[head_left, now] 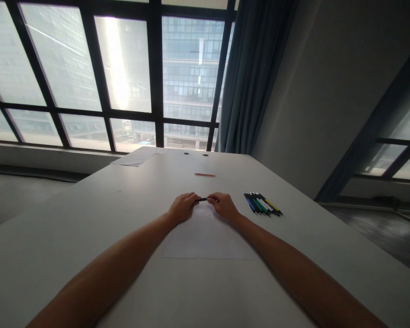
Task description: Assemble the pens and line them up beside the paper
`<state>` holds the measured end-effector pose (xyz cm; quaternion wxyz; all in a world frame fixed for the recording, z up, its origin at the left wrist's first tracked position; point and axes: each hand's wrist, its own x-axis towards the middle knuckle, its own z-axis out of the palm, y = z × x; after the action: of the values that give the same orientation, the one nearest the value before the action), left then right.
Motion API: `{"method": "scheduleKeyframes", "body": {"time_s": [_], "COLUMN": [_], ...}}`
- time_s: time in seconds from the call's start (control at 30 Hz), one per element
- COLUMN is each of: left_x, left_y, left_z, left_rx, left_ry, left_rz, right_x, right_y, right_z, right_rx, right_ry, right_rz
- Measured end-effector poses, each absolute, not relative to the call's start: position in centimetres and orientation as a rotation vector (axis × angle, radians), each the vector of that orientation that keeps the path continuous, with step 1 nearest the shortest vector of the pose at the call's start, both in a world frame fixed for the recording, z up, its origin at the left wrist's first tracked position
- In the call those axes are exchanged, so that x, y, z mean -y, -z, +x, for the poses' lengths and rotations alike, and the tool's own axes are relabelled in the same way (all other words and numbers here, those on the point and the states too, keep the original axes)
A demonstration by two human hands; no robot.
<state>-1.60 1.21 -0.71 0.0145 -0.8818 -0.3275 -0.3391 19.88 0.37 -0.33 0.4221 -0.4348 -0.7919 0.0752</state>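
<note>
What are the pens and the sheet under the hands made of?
The pens look like glossy plastic: bright colored barrels with small highlights, though they are too small to be sure. The sheet looks like matte white paper: thin, flat, no shine.

Pens (263,203) right of paper (205,237), on table (89,237)
</note>
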Motion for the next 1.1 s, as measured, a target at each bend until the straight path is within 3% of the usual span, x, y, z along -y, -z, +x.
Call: {"method": "scheduleKeyframes", "body": {"time_s": [0.7, 1.1], "left_x": [-1.09, -1.35], "left_y": [0.64, 0.99], "left_z": [-1.41, -1.40], "left_rx": [0.935, 0.864], "left_ry": [1.051, 1.083], "left_rz": [-2.745, -2.751], "right_x": [0.03, 0.14], "right_y": [0.24, -0.16], "right_z": [20.53, 20.14], "right_rx": [2.257, 2.301], "right_ry": [0.149, 0.186], "right_rz": [-1.131, -1.176]}}
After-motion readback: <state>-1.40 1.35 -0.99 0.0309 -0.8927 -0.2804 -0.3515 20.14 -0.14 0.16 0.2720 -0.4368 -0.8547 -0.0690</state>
